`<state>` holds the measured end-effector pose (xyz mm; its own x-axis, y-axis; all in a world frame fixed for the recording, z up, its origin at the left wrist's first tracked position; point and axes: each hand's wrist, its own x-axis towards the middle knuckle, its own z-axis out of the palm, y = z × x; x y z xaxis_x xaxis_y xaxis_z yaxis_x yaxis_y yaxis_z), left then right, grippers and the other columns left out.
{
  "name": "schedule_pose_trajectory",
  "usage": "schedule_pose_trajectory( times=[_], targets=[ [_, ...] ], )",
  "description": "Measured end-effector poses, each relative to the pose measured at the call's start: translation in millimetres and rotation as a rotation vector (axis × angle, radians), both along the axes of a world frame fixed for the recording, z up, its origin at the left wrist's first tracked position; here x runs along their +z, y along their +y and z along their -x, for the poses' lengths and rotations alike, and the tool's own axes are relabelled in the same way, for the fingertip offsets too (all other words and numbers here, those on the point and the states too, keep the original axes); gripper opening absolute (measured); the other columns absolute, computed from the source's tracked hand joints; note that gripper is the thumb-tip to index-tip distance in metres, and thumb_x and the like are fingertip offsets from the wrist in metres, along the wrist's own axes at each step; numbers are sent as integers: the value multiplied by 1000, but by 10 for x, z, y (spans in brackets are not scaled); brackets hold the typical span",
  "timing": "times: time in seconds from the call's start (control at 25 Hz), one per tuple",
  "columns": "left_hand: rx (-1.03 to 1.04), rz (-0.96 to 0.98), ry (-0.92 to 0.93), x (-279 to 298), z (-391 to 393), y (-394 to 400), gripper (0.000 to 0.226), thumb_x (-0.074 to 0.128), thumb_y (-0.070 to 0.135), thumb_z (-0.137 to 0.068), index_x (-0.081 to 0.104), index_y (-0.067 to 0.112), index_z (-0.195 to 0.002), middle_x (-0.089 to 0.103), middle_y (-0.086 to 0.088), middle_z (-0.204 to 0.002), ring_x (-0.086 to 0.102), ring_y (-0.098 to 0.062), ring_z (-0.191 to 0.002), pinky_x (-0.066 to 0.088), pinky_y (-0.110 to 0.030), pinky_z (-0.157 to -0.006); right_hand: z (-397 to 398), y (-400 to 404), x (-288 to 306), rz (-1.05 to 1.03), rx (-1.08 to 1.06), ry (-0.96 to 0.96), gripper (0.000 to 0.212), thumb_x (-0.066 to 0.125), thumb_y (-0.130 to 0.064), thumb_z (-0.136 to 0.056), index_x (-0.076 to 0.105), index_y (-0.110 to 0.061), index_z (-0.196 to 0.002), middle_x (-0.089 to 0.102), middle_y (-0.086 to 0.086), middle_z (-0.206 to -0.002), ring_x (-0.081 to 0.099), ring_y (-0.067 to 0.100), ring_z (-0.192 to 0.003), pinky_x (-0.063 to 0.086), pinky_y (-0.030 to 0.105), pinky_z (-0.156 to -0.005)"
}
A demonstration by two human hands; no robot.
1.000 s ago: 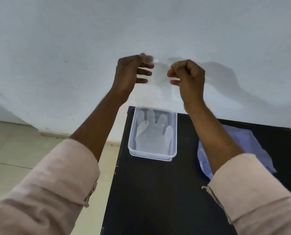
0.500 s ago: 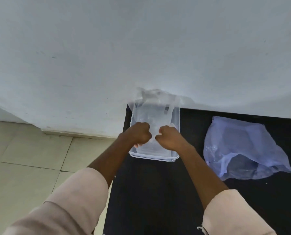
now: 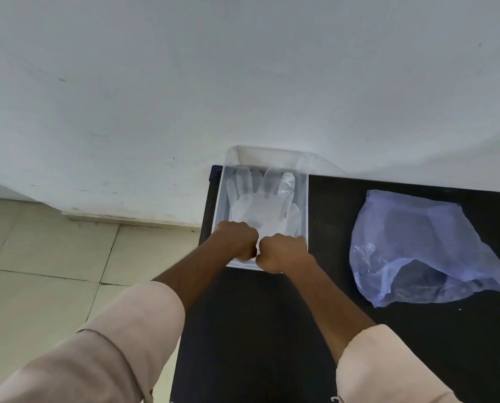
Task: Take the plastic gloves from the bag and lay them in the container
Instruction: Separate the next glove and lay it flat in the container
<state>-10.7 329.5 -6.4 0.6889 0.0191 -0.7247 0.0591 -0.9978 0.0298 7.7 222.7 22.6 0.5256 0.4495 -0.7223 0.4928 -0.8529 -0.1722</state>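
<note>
A clear plastic container (image 3: 220,205) stands at the far left corner of the black table (image 3: 260,330). A clear plastic glove (image 3: 261,205) lies spread flat inside it, fingers pointing toward the wall. My left hand (image 3: 237,239) and my right hand (image 3: 282,251) are side by side at the container's near end, both closed on the glove's cuff, knuckles almost touching. The fingers themselves are hidden under the hands. A pale blue plastic bag (image 3: 423,245) lies crumpled on the table to the right, its mouth facing me.
A white wall (image 3: 243,82) rises directly behind the container and table. The table's left edge drops to a beige tiled floor (image 3: 45,271). Bare black tabletop lies between the container and the bag.
Both hands came down from in front of the wall, where they held the glove up, to the container's near end. The glove now lies flat in the container.
</note>
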Motion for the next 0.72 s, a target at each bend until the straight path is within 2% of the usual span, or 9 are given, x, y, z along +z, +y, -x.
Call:
schedule_pose_trajectory(
  times=[0.08,0.16,0.24,0.28,0.32,0.44,0.52,0.6,0.72],
  targets=[
    [-27,-18,30,2,-16,1,34,50,33,-98,63,13,-122,69,-5,-110,66,-23,-100,47,-34,-85,-12,6,56,-5,27,-62,23,48,-26,-92,63,-16,-107,48,-2,-75,52,20,-82,40,37,-86],
    [-78,-68,14,40,-30,18,33,50,35,-96,63,16,-121,69,-3,-105,66,-22,-97,45,-33,-81,-45,15,157,-20,46,-213,22,52,-29,-91,63,-15,-105,48,0,-75,52,20,-81,41,34,-78],
    [-121,-132,-92,99,-48,42,31,54,37,-93,66,16,-112,63,0,-84,62,-19,-85,43,-32,-76,-96,29,235,-39,18,-343,27,56,-32,-90,63,-15,-109,57,6,-97,55,25,-100,44,38,-84],
    [-134,-165,-164,117,-64,56,31,55,40,-92,68,17,-109,60,1,-80,60,-18,-84,42,-32,-77,-132,38,224,-59,-8,-387,29,58,-33,-89,62,-13,-111,57,10,-110,52,29,-110,44,40,-89],
    [-140,-194,-236,110,-80,71,34,57,43,-91,68,17,-110,62,-1,-88,59,-20,-93,43,-35,-85,-164,59,186,-83,-22,-409,31,58,-32,-89,61,-12,-113,54,14,-120,50,31,-116,44,42,-93],
    [-143,-261,-304,-49,-110,120,50,58,48,-88,59,18,-128,55,-9,-134,45,-29,-129,27,-50,-110,-225,136,-124,-106,-58,-218,51,56,-30,-92,45,-4,-134,41,22,-142,45,37,-128,39,44,-104],
    [-174,-287,-228,-168,-97,141,55,56,47,-88,54,14,-132,55,-10,-136,46,-30,-130,23,-52,-112,-230,142,-328,-49,-150,-26,70,55,-28,-94,21,2,-147,20,28,-155,32,42,-139,32,47,-113],
    [-195,-297,-211,-233,-61,146,54,55,47,-89,54,12,-131,59,-8,-131,48,-29,-127,22,-51,-112,-231,113,-440,-25,-206,35,75,52,-26,-94,11,6,-148,11,30,-157,27,44,-141,30,48,-114],
    [-132,-212,-283,-150,-56,160,55,53,42,-90,50,10,-134,57,-11,-135,45,-31,-131,23,-49,-112,-217,46,-368,-137,-151,-72,50,48,-23,-93,36,2,-135,44,25,-138,50,38,-120,43,46,-98]
  ],
)
